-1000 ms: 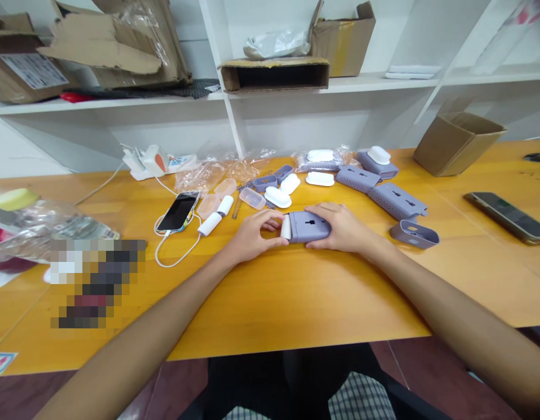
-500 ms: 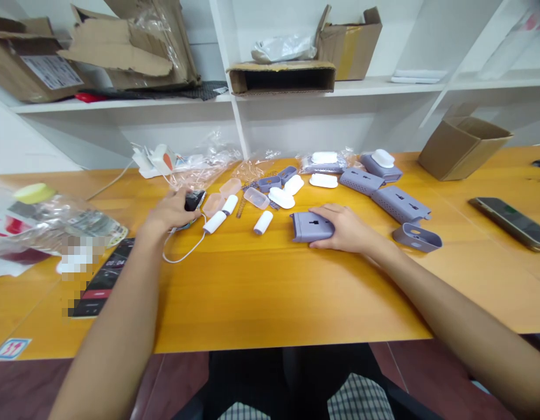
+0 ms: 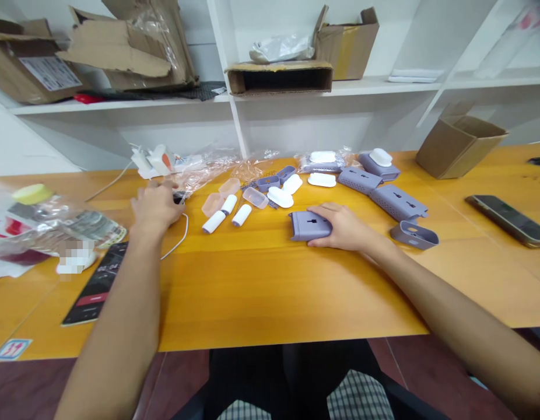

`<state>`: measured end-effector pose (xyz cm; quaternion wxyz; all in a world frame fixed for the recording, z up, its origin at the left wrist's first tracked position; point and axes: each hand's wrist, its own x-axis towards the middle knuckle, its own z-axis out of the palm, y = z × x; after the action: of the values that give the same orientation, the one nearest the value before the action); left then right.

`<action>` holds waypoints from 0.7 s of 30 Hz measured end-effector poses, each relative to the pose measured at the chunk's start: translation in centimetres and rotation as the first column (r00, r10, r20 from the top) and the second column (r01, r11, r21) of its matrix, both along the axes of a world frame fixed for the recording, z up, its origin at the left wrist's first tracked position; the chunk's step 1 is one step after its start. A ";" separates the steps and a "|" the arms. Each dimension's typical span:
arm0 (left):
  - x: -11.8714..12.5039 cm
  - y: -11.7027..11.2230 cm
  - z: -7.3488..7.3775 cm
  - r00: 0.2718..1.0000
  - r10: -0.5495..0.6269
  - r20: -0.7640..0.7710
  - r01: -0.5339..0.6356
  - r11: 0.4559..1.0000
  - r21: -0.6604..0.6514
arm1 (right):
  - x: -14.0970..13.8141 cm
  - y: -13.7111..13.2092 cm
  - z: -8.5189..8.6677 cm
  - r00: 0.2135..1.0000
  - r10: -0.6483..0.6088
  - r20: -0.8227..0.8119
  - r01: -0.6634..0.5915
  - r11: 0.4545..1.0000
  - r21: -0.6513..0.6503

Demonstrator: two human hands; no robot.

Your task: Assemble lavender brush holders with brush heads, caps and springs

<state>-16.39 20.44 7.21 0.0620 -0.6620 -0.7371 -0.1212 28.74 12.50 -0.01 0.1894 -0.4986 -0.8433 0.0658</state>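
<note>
A long yellow-brown wooden counter (image 3: 252, 303) carries everything; the left hand (image 3: 154, 210), fingers bent, lies over a small dark-screened phone (image 3: 179, 197) with a white cable (image 3: 182, 233) beside it, and how far it is closed, or whether it grips the phone, I cannot tell; the right hand (image 3: 340, 226) is curled round the right end of a boxy grey-purple plastic housing (image 3: 307, 227), spread only as wide as that body, thumb on the near side, fingers over the far one; the housing seems to rest on the counter in front of the person, its left end uncovered; it looks light, stiff and matt, so slipping seems unlikely, though its thin left rim may be the fragile part; the long sides near the right end look the best hold; left of it, three white plastic cylinders with dark ends (image 3: 242, 215) lie loose, probably light, smooth and apt to roll, best pinched across the middle
</note>
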 end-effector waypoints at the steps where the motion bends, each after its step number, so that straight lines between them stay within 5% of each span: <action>1: 1.2 -0.3 0.3 0.986 -0.168 0.016 0.167 0.985 0.046 | 0.0 0.0 0.0 1.000 -0.004 0.000 0.004 1.000 -0.001; 4: 5.0 -1.3 0.4 0.800 -0.581 0.152 0.586 0.810 0.016 | 0.0 0.1 0.1 1.000 -0.005 0.001 0.005 1.000 -0.008; 7: 7.9 -2.0 -0.8 0.665 -0.727 0.173 0.746 0.659 -0.100 | 0.1 0.1 0.0 1.000 -0.001 -0.004 0.001 1.000 -0.009; 10: 9.4 -2.3 -2.4 0.594 -0.780 0.198 0.804 0.579 -0.132 | 0.1 0.1 0.0 1.000 0.000 -0.009 0.000 1.000 -0.015; 14: 9.4 -2.2 -3.4 0.585 -0.780 0.224 0.810 0.575 -0.115 | 0.1 0.1 0.1 1.000 0.003 -0.016 -0.003 1.000 -0.022; 21: 8.3 -1.7 -2.5 0.657 -0.731 0.183 0.754 0.635 -0.169 | 0.1 0.1 0.0 1.000 -0.008 -0.017 0.008 1.000 -0.019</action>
<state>-8.08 18.79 4.69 -0.1064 -0.9020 -0.4102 -0.0817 28.85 12.59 0.00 0.1921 -0.5032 -0.8390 0.0775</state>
